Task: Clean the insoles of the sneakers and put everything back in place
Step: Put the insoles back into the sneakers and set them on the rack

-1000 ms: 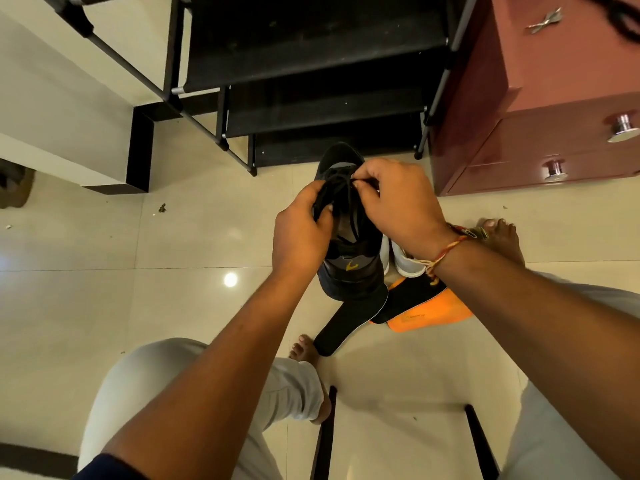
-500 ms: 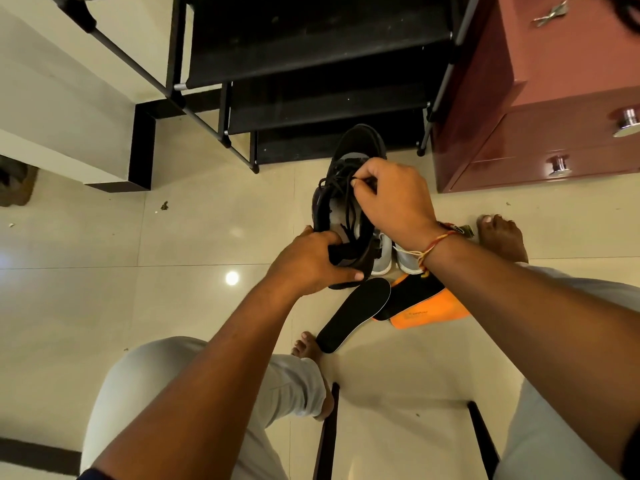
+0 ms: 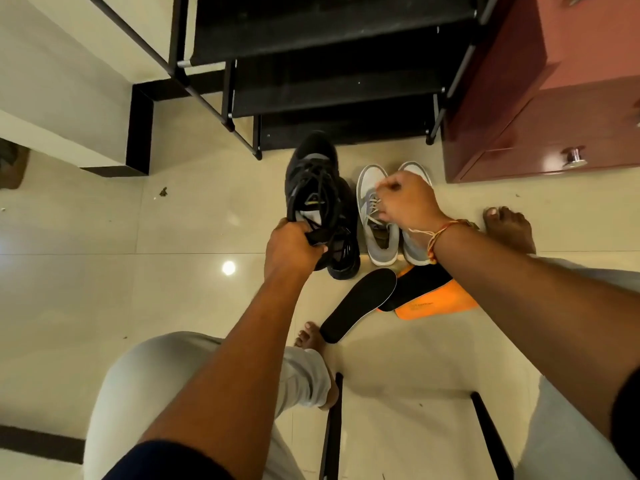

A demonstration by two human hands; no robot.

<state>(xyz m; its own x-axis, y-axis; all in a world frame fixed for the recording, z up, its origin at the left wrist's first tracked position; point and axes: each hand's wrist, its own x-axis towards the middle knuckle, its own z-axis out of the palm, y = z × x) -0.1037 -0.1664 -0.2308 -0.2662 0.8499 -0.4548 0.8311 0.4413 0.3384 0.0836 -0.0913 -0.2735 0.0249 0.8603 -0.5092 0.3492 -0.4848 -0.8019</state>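
My left hand [image 3: 294, 249] grips the heel end of a black sneaker [image 3: 313, 178] and holds it toe-forward just above the floor. The second black sneaker [image 3: 344, 244] stands right beside it. To the right stands a pair of grey sneakers [image 3: 375, 223]. My right hand [image 3: 407, 199] hovers over that pair with its fingers curled, and nothing shows in it. On the tiles nearer me lie a black insole [image 3: 360, 303] and two overlapping insoles, black on top and orange underneath [image 3: 436, 304].
A black shoe rack [image 3: 329, 81] stands ahead, with a maroon drawer cabinet [image 3: 554, 116] to its right. My bare feet [image 3: 509, 230] rest on the glossy tiled floor [image 3: 190, 237]. Black stool legs [image 3: 332, 427] stand between my knees. A white wall edge sits at the left.
My right hand let go of the black sneaker's laces and moved right over the grey pair. My left hand slid to the heel and lowered the black sneaker beside its mate.
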